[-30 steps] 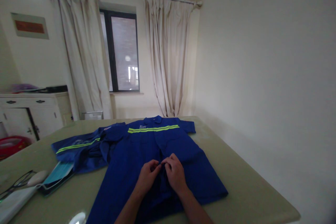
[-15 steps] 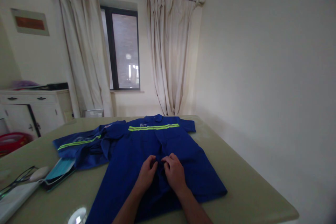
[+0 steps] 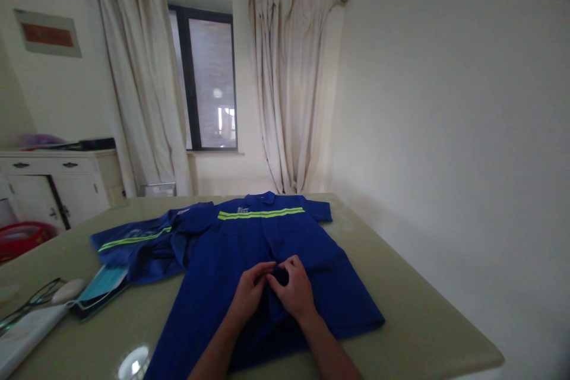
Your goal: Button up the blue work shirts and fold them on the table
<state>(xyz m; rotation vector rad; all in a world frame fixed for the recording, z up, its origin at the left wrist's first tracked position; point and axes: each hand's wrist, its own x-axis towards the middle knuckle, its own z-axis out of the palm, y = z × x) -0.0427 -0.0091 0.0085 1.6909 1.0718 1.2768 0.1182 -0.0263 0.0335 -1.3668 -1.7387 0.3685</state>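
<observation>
The blue shirt (image 3: 325,267) lies spread on the table (image 3: 414,332), collar away from the person, sleeves out and hem toward the near edge. Its front is gathered into a ridge along the middle, where both hands meet. The left hand (image 3: 250,292) is curled, its fingers and thumb a little apart; the right hand (image 3: 297,290) is bent inward, its thumb and forefinger forming a wider arch. Whether either one pinches cloth cannot be told.

The work at the front edges seems best done with fingertips alone, wrists low, one side steadied while the other is adjusted. The cloth looks soft, so a light touch should limit creasing, and a hard pull could skew the straight yellow stripe (image 3: 285,212). The second shirt (image 3: 155,264) lies crumpled against the left side, so sideways tugs could drag it and the face mask (image 3: 103,282) beside it.
</observation>
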